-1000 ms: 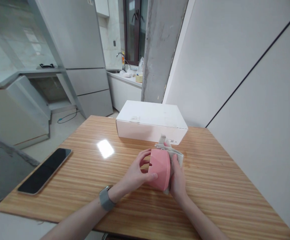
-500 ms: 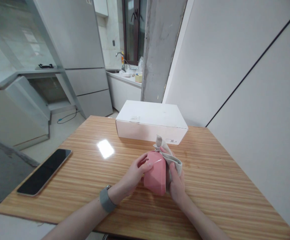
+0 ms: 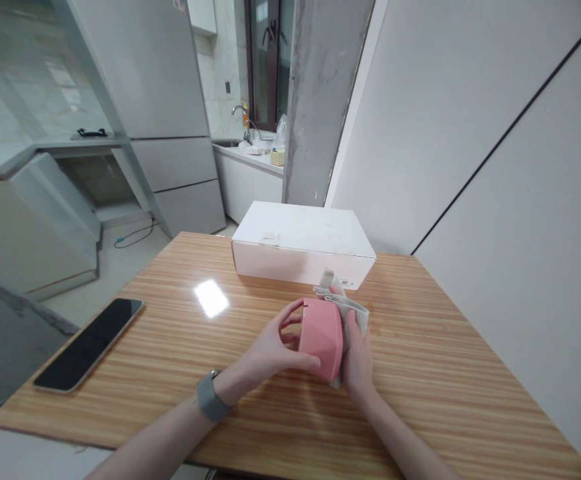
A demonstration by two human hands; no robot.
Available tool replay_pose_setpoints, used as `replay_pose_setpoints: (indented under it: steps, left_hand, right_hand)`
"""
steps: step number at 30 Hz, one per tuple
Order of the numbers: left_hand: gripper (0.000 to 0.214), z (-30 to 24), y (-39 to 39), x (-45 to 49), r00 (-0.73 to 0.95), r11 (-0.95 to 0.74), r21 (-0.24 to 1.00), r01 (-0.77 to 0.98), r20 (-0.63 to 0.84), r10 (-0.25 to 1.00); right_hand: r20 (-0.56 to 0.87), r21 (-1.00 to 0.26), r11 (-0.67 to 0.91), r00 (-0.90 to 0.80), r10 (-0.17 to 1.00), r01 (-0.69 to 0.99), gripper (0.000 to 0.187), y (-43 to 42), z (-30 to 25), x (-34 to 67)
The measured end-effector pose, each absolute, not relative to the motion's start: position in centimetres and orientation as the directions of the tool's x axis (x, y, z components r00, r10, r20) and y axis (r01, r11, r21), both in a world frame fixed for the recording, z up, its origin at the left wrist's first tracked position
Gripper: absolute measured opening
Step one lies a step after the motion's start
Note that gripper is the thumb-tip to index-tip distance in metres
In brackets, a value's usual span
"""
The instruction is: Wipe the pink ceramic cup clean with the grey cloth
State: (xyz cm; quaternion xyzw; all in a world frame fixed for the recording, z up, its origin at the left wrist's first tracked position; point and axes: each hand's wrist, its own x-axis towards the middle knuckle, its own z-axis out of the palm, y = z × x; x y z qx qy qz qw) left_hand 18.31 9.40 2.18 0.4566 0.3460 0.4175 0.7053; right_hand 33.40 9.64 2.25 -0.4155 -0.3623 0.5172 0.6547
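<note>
A pink faceted container, bowl-like in shape [image 3: 321,337], is held tilted on its side above the wooden table [image 3: 180,347]. My left hand [image 3: 283,343] grips its left side, with the thumb along the front and the fingers curled over the rim. On the other side, my right hand [image 3: 357,357] is closed on a folded light grey cloth [image 3: 353,312] and presses it against the container's right face. One end of the cloth sticks up past the fingers. The container's inside faces away from view.
A white cardboard box [image 3: 303,230] lies at the table's far end, just beyond my hands. A phone [image 3: 90,343] rests face up near the left edge. A white wall [image 3: 495,267] runs along the right. Behind stand a fridge [image 3: 165,100] and a sink counter [image 3: 250,177].
The pink container has turned and shifted slightly right and up. My left hand has re-gripped it, the thumb now lower and stretched along it. The cloth and right hand moved with it.
</note>
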Motion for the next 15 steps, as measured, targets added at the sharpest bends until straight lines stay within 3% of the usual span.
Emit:
replay_pose_setpoints:
  steps: [8,15]
  left_hand:
    - [0.105,3.06,9.11,18.21,0.358,0.140,0.955,-0.262,-0.039,0.933]
    - [0.111,2.09,9.24,18.09,0.389,0.137,0.944,-0.301,-0.009,0.921]
  right_hand:
    - [0.039,-0.908,0.110,0.180,0.983,-0.405,0.050,9.13,2.40,32.92]
    - [0.231,-0.907,0.278,0.178,0.957,-0.317,0.048,8.61,1.73,33.26]
